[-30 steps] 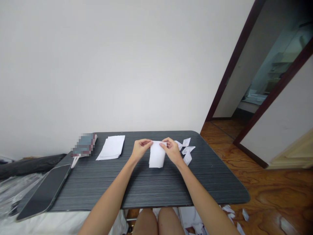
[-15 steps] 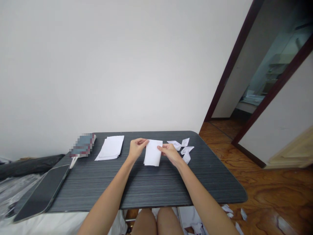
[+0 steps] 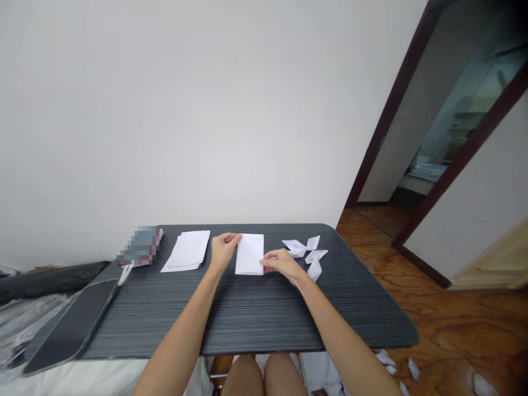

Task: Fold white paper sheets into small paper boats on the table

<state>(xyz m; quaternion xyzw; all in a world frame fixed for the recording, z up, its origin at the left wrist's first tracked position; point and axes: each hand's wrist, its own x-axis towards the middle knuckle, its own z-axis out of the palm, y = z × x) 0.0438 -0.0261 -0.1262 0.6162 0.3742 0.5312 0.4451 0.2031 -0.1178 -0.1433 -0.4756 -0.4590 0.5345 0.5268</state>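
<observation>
A folded white paper sheet [image 3: 249,253] lies flat on the dark striped table [image 3: 247,319]. My left hand [image 3: 221,250] has its fingers curled on the sheet's far left corner. My right hand [image 3: 280,263] presses its fingertips on the sheet's near right corner. A stack of white paper [image 3: 187,250] lies to the left of my left hand. Several small folded paper shapes [image 3: 308,253] lie just right of my right hand.
A blurred-out package [image 3: 142,245] sits at the table's far left corner. A dark tablet [image 3: 70,327] rests beside the table's left edge. Paper scraps [image 3: 396,363] lie on the wooden floor at the right. A doorway [image 3: 445,137] opens at the right.
The paper sheet went from being held up between both hands to lying flat on the table, a little further left. Both hands moved left with it and now press its corners.
</observation>
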